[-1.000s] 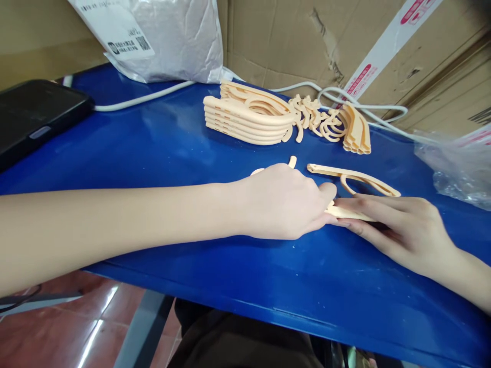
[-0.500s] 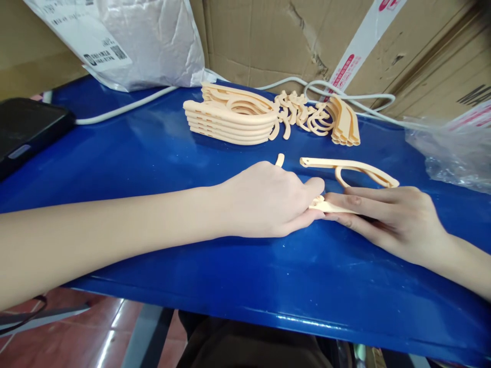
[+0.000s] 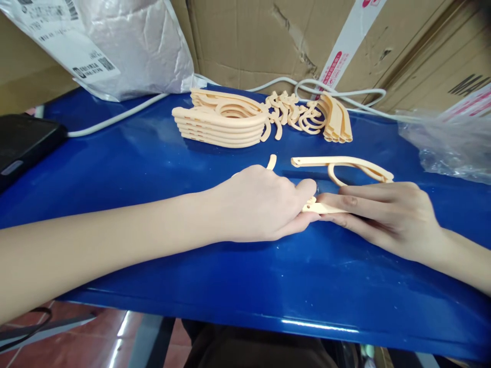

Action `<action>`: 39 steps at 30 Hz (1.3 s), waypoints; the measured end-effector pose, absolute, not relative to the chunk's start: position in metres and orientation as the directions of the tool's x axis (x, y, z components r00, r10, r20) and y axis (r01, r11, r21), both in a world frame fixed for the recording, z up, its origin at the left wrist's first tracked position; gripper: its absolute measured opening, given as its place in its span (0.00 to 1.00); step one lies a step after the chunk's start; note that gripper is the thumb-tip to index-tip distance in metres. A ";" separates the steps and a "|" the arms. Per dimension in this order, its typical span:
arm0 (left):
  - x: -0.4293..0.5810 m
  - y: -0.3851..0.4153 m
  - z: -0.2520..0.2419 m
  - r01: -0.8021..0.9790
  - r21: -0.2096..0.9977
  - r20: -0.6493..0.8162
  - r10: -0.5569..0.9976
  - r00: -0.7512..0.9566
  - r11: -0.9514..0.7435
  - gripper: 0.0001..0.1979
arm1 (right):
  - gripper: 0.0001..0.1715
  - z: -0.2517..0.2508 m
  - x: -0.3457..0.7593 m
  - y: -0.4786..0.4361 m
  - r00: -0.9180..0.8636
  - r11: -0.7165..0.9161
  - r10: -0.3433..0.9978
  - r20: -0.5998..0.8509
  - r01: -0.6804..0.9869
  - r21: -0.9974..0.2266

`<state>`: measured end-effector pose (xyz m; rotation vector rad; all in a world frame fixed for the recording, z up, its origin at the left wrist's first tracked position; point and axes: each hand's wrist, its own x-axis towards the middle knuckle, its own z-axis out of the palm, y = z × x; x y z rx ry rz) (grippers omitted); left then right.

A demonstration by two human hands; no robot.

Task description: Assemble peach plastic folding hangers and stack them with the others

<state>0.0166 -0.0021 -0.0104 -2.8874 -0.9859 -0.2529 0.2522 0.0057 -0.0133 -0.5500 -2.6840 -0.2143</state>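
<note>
Head cam: I see cream plastic hanger part point(image 3: 326, 208) btwn both hands, long axis approx. L–R; L hand point(image 3: 261, 204) pinches one end, R hand point(image 3: 391, 220) pinches further along. Loose hanger arm point(image 3: 341, 161) lies just beyond, nearer R.

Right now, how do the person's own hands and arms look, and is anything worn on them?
The left hand and right hand are ungloved. The left forearm is bare to the picture's edge, as is the visible part of the right forearm. No sleeve, watch or bracelet shows.
</note>
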 end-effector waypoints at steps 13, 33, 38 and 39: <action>0.018 -0.005 -0.010 0.611 -0.107 0.196 0.586 0.786 -0.784 0.19 | 0.17 -0.016 0.255 0.004 -0.831 0.898 0.376 0.409 0.435 0.057; 0.013 0.000 -0.011 0.537 -0.028 0.229 0.517 0.825 -0.843 0.15 | 0.15 -0.009 0.250 0.004 -0.837 0.917 0.360 0.413 0.399 0.011; 0.014 -0.002 -0.007 0.539 -0.084 0.214 0.513 0.831 -0.838 0.16 | 0.15 -0.007 0.250 0.000 -0.817 0.909 0.406 0.409 0.409 -0.085; 0.014 -0.002 -0.007 0.538 -0.094 0.228 0.508 0.831 -0.838 0.17 | 0.15 -0.007 0.250 -0.001 -0.813 0.905 0.412 0.411 0.418 -0.080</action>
